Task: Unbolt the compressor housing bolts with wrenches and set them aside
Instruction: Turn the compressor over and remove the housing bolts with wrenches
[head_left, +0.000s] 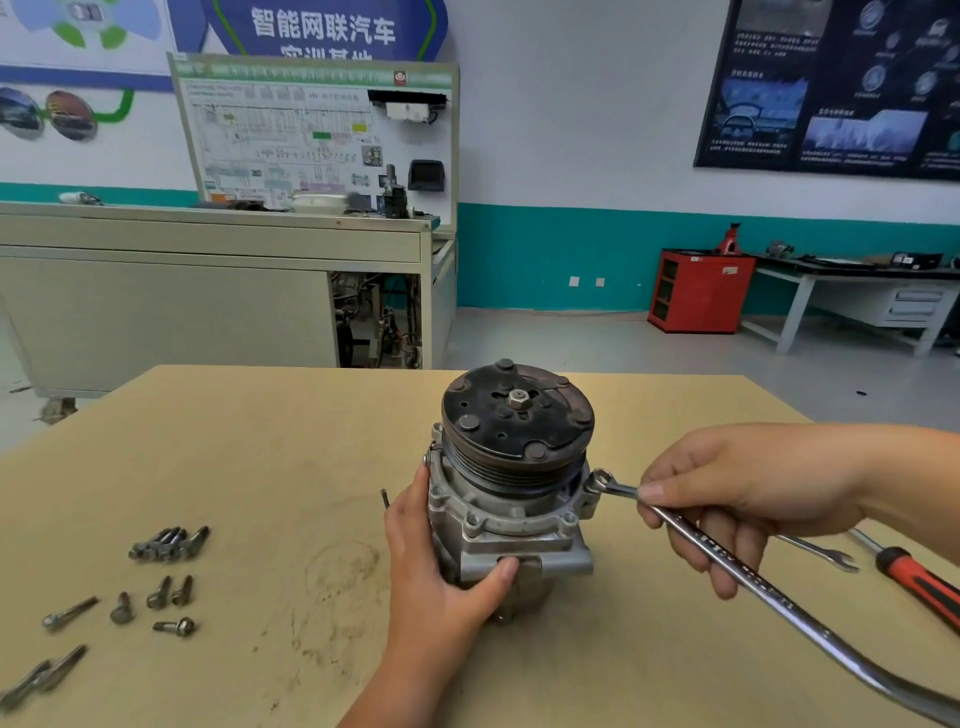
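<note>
Left hand (441, 566) is wrapped around the compressor (511, 493) body mid-table (260, 415), while the right hand (727, 499) grips a wrench (727, 561), ring end at the housing's right side. Loose bolts (169, 543) sit toward the left edge.

a: what's the surface?

b: a tan board tabletop (291, 447), scuffed, with a faint ring mark near the middle.

a: what's on it?

b: the compressor (511, 499) stands upright at centre. well left of it, a tight cluster of bolts (169, 543), and nearer, scattered loose bolts (156, 603). at the right edge, an open-end wrench (823, 554) beside a red-handled screwdriver (917, 582).
</note>
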